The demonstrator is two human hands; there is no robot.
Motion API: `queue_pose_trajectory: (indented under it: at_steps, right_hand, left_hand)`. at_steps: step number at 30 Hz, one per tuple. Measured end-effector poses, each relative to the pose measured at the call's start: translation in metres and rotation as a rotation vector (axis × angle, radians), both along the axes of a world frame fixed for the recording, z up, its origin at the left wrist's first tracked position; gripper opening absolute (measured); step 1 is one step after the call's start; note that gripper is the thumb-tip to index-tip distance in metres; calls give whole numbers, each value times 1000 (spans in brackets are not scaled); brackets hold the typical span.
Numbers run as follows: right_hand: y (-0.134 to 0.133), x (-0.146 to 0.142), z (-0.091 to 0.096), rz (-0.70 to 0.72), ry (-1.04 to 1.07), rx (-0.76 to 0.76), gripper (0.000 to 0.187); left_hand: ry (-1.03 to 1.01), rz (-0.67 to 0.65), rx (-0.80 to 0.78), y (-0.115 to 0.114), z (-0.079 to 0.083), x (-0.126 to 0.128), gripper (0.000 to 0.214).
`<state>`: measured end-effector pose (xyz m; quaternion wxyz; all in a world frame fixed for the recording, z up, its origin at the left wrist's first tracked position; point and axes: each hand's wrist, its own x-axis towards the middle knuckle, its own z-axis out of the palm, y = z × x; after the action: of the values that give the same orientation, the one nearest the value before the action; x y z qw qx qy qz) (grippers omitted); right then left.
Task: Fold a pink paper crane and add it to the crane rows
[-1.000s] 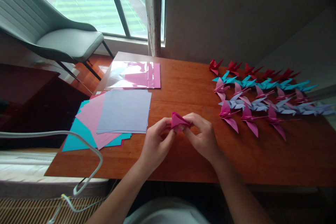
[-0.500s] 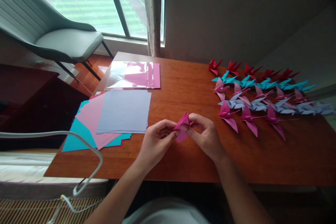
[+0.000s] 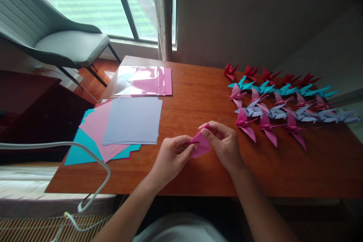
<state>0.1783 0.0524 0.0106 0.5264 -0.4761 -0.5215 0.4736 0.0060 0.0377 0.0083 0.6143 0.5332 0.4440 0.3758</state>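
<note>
A small folded piece of magenta origami paper [image 3: 201, 146] is held above the near part of the wooden table [image 3: 195, 102]. My left hand [image 3: 172, 157] pinches its left edge between thumb and fingers. At its upper right, my right hand [image 3: 222, 141] grips the corner, thumb in front and fingers behind. The fingers cover part of the folds. To the right stand rows of folded paper cranes, among them magenta cranes [image 3: 267, 126], lavender cranes [image 3: 279, 112], light pink cranes [image 3: 258, 96], turquoise cranes [image 3: 263, 87] and red cranes [image 3: 251, 72].
Left of my hands lie fanned sheets: lavender paper [image 3: 133, 121], pink paper [image 3: 95, 124] and turquoise paper [image 3: 81, 145]. Behind them is a clear plastic packet [image 3: 141, 79] with magenta paper. A white cable [image 3: 93, 153] arches at the left, and a grey chair [image 3: 73, 45] stands by the window.
My right hand's fingertips have moved slightly up and right along the magenta paper's corner. The paper has turned and shows a wider face. Both hands keep their pinch.
</note>
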Motion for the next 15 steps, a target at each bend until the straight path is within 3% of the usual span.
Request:
queue_pose_trajectory:
  at_steps: [5, 11, 15]
  right_hand:
    - [-1, 1, -2, -117, -69, 85, 9]
    - [-1, 0, -3, -203, -21, 148, 8]
    - [0, -2, -3, -187, 12, 80, 13]
  left_hand:
    - [32, 15, 6, 1, 1, 2, 18]
    - [-31, -104, -72, 5, 6, 2, 18]
    - [-23, -67, -63, 3, 4, 3, 22]
